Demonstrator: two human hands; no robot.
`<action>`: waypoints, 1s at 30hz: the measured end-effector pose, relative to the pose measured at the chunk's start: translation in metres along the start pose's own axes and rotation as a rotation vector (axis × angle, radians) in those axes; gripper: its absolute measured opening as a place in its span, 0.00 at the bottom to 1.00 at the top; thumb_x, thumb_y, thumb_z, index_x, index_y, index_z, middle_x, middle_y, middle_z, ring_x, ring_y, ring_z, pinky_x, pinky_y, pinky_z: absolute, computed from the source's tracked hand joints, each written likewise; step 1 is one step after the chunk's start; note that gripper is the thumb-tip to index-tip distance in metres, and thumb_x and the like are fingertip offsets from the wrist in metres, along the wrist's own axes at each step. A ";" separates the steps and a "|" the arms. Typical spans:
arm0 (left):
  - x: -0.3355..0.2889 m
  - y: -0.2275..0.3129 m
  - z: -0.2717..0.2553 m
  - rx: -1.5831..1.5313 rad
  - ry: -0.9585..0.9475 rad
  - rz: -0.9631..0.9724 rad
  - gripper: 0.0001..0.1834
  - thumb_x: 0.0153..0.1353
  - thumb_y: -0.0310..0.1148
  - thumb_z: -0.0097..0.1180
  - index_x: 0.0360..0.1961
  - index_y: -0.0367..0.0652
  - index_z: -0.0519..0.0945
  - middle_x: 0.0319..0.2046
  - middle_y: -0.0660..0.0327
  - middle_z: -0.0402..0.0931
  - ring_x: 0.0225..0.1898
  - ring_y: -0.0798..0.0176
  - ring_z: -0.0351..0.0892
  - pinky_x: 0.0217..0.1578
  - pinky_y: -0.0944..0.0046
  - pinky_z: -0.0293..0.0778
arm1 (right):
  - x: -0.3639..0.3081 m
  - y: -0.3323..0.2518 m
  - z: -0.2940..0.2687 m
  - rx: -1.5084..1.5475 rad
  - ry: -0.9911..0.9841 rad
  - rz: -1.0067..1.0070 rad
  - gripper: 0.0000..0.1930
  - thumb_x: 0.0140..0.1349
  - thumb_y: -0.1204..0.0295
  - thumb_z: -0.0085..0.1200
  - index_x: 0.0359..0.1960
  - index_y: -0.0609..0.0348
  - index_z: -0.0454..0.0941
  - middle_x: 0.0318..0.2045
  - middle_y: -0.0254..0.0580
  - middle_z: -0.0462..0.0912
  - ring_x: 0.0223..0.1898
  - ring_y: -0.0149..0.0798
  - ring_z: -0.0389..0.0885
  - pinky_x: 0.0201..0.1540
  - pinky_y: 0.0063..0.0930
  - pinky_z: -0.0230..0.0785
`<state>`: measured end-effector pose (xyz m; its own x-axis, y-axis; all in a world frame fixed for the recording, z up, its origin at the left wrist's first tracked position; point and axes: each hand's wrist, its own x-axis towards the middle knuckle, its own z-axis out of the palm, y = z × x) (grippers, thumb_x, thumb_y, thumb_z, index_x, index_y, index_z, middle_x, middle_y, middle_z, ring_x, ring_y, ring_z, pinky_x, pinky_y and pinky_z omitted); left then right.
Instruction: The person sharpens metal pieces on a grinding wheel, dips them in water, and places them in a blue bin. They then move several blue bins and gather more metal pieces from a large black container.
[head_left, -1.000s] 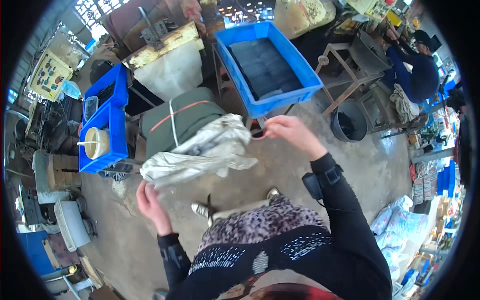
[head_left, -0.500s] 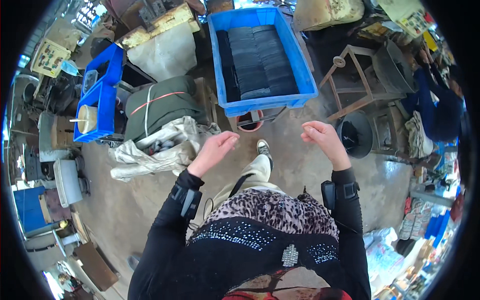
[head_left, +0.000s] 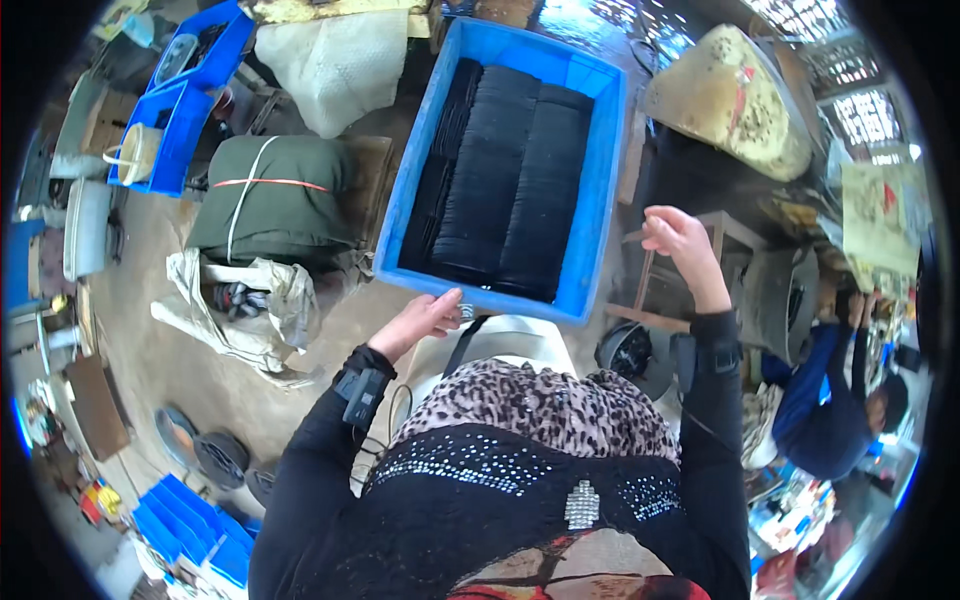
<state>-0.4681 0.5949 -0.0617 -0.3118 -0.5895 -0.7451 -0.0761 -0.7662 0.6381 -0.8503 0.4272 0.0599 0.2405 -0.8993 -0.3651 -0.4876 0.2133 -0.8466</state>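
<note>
I am holding the left forearm (head_left: 327, 425) diagonally from the near left, the left hand (head_left: 420, 320) pointing far and right, fingers slightly bent. I am keeping the right forearm (head_left: 713, 400) nearly straight outward, the right hand (head_left: 690, 252) lying farther, fingers loosely curling leftward.

Head view, one: wide fisheye, left of a side-by-side pair, worn on the person's head. Aim: downward and forward, upright. Nearest: the wearer's black top (head_left: 380, 530), close beneath the lens. Farther: the blue crate (head_left: 608, 170), seen into from above, its near edge toward the wearer. Field: floor (head_left: 340, 340) and surroundings, bending toward a dark round rim.
</note>
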 end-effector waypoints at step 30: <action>0.086 0.026 0.184 -0.508 1.439 -0.083 0.27 0.56 0.49 0.59 0.40 0.31 0.73 0.34 0.46 0.79 0.34 0.53 0.81 0.35 0.57 0.76 | 0.483 -0.038 0.039 -0.915 -0.307 -0.488 0.36 0.54 0.46 0.57 0.49 0.72 0.74 0.49 0.63 0.77 0.53 0.55 0.76 0.55 0.41 0.66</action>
<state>-0.6708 0.5707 -0.0734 0.8552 -0.0520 -0.5157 0.3699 -0.6357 0.6775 -0.6828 0.0003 -0.0996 0.7164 -0.6489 -0.2562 -0.6935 -0.6223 -0.3630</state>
